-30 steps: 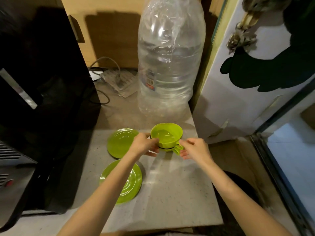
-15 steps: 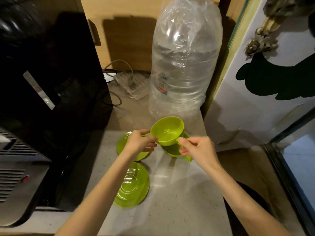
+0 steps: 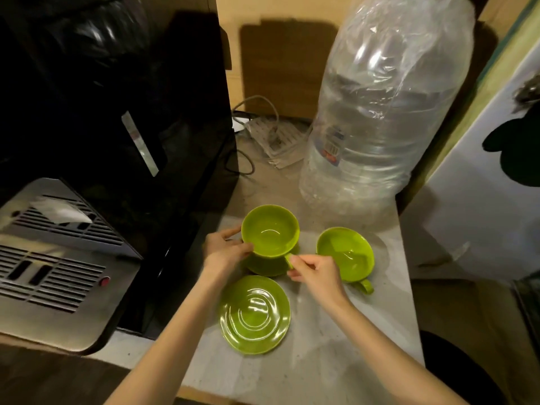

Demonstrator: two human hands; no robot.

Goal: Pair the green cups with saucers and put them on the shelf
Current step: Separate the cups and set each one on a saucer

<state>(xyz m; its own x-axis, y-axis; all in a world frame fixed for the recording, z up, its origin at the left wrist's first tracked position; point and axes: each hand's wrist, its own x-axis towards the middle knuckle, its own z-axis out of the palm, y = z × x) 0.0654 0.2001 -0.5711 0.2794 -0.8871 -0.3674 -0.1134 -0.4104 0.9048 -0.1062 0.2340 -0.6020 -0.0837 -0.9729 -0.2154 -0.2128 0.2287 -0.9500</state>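
A green cup (image 3: 270, 230) sits over the far green saucer (image 3: 264, 266), mostly hiding it. My left hand (image 3: 226, 249) grips the cup's left rim. My right hand (image 3: 317, 268) pinches its handle at the lower right. A second green cup (image 3: 346, 254) stands alone on the grey counter (image 3: 321, 355) to the right, its handle pointing toward me. A bare green saucer (image 3: 255, 314) lies nearer to me, between my forearms. Whether the held cup rests fully on the saucer I cannot tell.
A large clear water bottle (image 3: 385, 112) wrapped in plastic stands behind the cups. A black appliance (image 3: 117, 112) with a metal grille (image 3: 52, 258) fills the left. A power strip with cables (image 3: 274, 138) lies at the back. A white door (image 3: 482, 185) borders the right.
The two stacked cups have been separated. The top cup moved left over the far saucer in both hands, and the lower cup now stands alone on the right.
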